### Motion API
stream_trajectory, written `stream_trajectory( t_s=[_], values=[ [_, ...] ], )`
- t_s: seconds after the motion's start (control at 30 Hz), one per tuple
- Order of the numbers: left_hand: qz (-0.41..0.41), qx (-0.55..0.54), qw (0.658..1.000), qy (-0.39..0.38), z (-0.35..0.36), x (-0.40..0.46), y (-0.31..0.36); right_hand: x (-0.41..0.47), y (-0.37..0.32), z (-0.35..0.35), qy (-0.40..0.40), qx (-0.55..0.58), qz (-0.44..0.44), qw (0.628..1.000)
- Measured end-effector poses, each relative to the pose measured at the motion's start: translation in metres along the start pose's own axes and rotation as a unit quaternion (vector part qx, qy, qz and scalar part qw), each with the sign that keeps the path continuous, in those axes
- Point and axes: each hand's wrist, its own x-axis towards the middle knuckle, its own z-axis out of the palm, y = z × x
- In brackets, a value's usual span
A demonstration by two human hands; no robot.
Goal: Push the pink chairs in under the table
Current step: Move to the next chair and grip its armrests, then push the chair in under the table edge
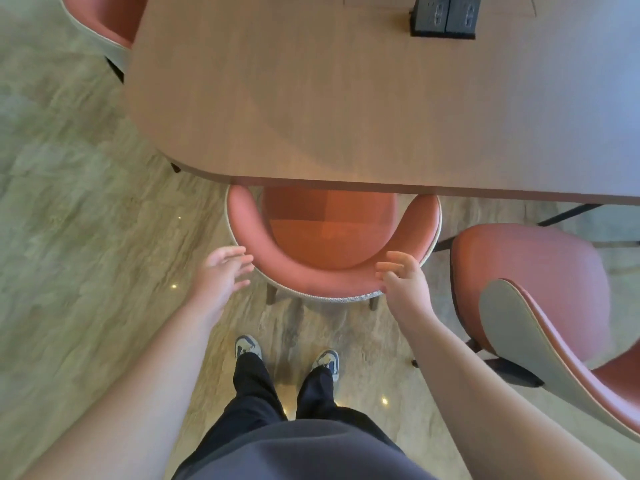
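— Three pink chairs show. Where's the middle one?
— Middle chair [332, 251] sits straight ahead of the person, its seat partly under the near edge of the worktop [311, 98]. Its curved back faces the person, and the open front points away, under the worktop.
— And the hands?
— Left hand [223, 268] is open, fingers spread, just beside the left end of the curved back; whether it touches is hard to tell through the blur. Right hand [403, 277] is open too, fingers loosely bent, at the right end of the back, seemingly touching the rim. The two are apart, one at each side.
— The others?
— Right chair [526, 289] stands out from the worktop, turned at an angle, its back toward the lower right. Far chair [104, 26] peeks out at the worktop's upper left corner.
— Anything on top?
— Black sockets [445, 15] near the far edge.
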Motion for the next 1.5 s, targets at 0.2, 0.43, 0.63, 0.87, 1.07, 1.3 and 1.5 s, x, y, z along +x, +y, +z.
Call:
stream_trajectory(
  t_s=[0.2, 0.43, 0.63, 0.87, 1.07, 1.3, 1.5],
  values=[
    [0.073, -0.074, 0.995, 0.002, -0.016, -0.081, -0.006, -0.062, -0.002, -0.012, -0.018, 0.046, -0.057, 0.997],
    [0.190, -0.075, 0.979, -0.009, -0.056, -0.159, 0.003, -0.139, -0.003, -0.059, -0.011, 0.150, -0.097, 0.984],
    [0.233, -0.092, 0.968, -0.015, -0.068, -0.241, -0.029, -0.232, 0.025, -0.078, -0.008, 0.137, -0.136, 0.981],
    [0.236, -0.092, 0.967, -0.041, -0.064, -0.337, -0.080, -0.317, 0.067, -0.108, -0.015, 0.082, -0.154, 0.985],
    [0.253, -0.084, 0.963, -0.040, -0.033, -0.386, -0.094, -0.334, 0.091, -0.152, -0.008, 0.093, -0.173, 0.981],
    [0.264, -0.084, 0.957, -0.081, 0.084, -0.437, -0.088, -0.322, 0.138, -0.268, 0.028, 0.147, -0.174, 0.973],
    [0.265, -0.063, 0.953, -0.131, 0.240, -0.491, -0.092, -0.295, 0.190, -0.405, 0.061, 0.174, -0.161, 0.970]
  ],
)
